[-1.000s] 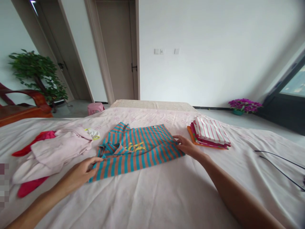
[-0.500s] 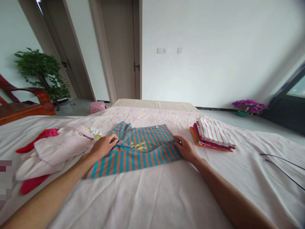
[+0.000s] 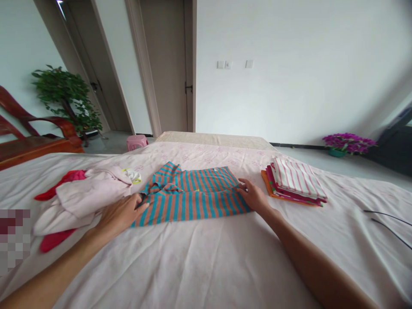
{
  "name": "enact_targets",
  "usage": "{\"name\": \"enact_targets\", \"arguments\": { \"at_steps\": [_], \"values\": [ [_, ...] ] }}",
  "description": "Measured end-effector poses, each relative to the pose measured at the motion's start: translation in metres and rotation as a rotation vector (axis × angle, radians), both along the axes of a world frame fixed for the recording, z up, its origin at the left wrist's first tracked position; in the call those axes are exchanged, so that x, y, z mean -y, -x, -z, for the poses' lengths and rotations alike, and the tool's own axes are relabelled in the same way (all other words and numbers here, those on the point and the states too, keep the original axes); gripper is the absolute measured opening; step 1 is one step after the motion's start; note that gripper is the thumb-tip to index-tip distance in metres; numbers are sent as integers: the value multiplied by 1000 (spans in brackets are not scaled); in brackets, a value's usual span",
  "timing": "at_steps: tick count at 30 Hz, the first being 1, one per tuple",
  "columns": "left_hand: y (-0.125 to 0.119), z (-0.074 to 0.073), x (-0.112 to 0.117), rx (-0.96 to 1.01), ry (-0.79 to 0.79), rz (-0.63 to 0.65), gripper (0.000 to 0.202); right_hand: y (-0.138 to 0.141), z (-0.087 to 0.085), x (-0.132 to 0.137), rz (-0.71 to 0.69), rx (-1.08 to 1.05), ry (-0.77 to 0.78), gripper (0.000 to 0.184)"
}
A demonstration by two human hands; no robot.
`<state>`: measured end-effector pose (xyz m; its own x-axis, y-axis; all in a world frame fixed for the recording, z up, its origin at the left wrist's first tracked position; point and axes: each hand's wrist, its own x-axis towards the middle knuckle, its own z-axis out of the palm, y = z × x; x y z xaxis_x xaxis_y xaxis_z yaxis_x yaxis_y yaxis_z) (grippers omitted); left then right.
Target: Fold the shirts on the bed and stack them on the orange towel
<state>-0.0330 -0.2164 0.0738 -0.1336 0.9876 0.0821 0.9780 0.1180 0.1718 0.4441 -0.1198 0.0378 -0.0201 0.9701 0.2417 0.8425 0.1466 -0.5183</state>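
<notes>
A teal and orange striped shirt (image 3: 193, 195) lies folded flat on the pale pink bed sheet (image 3: 206, 257). My left hand (image 3: 120, 213) rests at its left edge, fingers curled on the fabric near the bunched collar. My right hand (image 3: 254, 197) presses on the shirt's right edge, fingers closed on the cloth. Both forearms reach in from below.
A loose heap of pink and red clothes (image 3: 77, 199) lies to the left. A neat stack of folded clothes (image 3: 294, 182), striped on top, sits to the right. Black cables (image 3: 386, 223) cross the far right. A wooden chair (image 3: 32, 137), plant and doors stand behind.
My left hand drew back from the collar toward the shirt's lower left edge; the shirt's bottom part now looks folded under and shorter. My right hand stayed on the right edge.
</notes>
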Motion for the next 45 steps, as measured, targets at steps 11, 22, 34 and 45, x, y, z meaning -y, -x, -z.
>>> {"name": "enact_targets", "arguments": {
  "at_steps": [11, 22, 34, 45],
  "values": [
    [21, 16, 45, 219, 210, 62, 34, 10, -7, -18, -5, 85, 40, 42],
    [-30, -24, -17, 139, 90, 285, 25, 61, -38, 24, -296, 326, -147, 31],
    [-17, 25, -73, -65, -169, -31, 43, 61, -14, 26, -374, 250, -168, 28],
    [-15, 12, -81, 546, -372, -84, 40, 61, -10, 24, -337, 243, -174, 27]
  ]
}}
